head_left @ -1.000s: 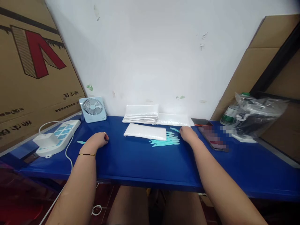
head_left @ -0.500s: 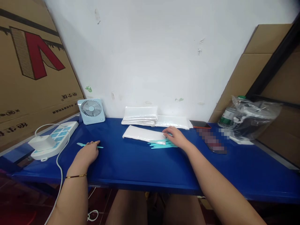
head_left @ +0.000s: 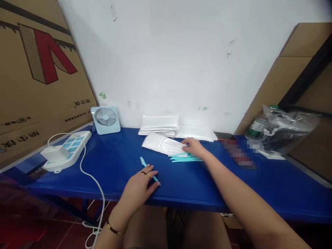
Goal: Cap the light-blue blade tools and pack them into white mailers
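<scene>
My left hand (head_left: pixel 141 183) is low over the front middle of the table, fingers closed around a slim turquoise plastic stick (head_left: pixel 143 161) with a wider, flattened end. Much of the stick is hidden under the fingers. With its fingertips, my right hand (head_left: pixel 194 147) grips the right end of a flat white plastic packet (head_left: pixel 162 144), which looks wrinkled and shiny. Several similar turquoise sticks (head_left: pixel 185 158) lie in a loose pile just below that hand, partly under the packet's end.
Against the wall are a stack of white packets (head_left: pixel 159 124) and more packets (head_left: pixel 195 132) beside it. A small blue fan (head_left: pixel 105 119) and a power strip (head_left: pixel 74 150) with a trailing cable stand left. On the right are a phone (head_left: pixel 225 136), a bottle (head_left: pixel 256 128) and a clear bag (head_left: pixel 287 129).
My left hand has moved right and nearer the front edge, bringing the turquoise stick along, now turned slantwise. My right hand stays at the packet's end, and the packet's surface looks more wrinkled.
</scene>
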Demonstrator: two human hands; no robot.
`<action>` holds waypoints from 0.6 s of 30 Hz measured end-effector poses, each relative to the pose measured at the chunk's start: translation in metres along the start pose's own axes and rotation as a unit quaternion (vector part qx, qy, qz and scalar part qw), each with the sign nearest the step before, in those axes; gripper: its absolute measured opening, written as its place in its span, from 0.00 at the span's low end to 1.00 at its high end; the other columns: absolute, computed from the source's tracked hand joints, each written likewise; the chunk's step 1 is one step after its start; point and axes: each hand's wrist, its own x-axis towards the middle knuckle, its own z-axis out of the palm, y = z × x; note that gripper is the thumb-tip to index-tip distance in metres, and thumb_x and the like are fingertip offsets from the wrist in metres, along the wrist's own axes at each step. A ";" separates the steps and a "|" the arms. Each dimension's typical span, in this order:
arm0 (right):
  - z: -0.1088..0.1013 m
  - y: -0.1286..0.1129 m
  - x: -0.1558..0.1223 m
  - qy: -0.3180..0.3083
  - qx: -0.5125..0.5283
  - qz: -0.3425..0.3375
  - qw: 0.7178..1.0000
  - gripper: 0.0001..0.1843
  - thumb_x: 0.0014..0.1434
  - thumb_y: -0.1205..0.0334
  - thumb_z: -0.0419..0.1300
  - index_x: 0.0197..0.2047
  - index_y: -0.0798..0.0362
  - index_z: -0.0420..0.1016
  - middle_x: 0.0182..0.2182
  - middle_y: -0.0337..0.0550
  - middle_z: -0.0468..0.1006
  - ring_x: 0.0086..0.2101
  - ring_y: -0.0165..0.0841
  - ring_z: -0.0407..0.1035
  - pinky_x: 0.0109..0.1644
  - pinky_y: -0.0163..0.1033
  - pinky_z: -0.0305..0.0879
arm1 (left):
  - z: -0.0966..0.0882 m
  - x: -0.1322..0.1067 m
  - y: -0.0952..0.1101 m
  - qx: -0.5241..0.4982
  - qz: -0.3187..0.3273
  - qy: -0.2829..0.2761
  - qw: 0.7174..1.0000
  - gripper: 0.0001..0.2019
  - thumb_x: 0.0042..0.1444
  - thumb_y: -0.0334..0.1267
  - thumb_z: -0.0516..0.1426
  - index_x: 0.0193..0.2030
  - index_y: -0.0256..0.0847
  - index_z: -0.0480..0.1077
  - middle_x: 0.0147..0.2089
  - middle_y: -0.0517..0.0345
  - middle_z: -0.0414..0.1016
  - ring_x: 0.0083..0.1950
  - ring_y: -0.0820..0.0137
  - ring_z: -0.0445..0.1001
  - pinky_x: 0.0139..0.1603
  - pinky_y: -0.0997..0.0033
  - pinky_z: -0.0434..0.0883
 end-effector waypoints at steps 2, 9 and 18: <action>-0.006 0.001 0.003 0.073 0.012 -0.033 0.997 0.07 0.49 0.64 0.60 0.35 0.51 0.77 0.33 0.42 0.74 0.35 0.36 0.68 0.41 0.40 0.63 | 0.005 0.002 0.009 -0.020 0.027 -0.007 0.999 0.15 0.58 0.42 0.53 0.51 0.47 0.72 0.58 0.56 0.69 0.60 0.64 0.66 0.59 0.63 0.64; -0.010 -0.040 0.017 0.267 0.061 -0.190 0.943 0.06 0.56 0.65 0.57 0.37 0.51 0.74 0.33 0.43 0.70 0.35 0.34 0.68 0.40 0.38 0.65 | 0.013 0.020 0.035 -0.022 0.083 -0.048 0.995 0.11 0.60 0.34 0.51 0.44 0.46 0.75 0.51 0.57 0.76 0.53 0.67 0.72 0.54 0.68 0.67; 0.000 -0.060 0.014 0.033 0.012 -0.227 0.973 0.17 0.60 0.55 0.56 0.51 0.46 0.72 0.47 0.46 0.73 0.49 0.38 0.66 0.53 0.44 0.62 | 0.019 0.047 0.050 0.039 0.213 -0.065 0.974 0.06 0.58 0.32 0.52 0.39 0.41 0.69 0.38 0.54 0.72 0.41 0.65 0.70 0.43 0.64 0.66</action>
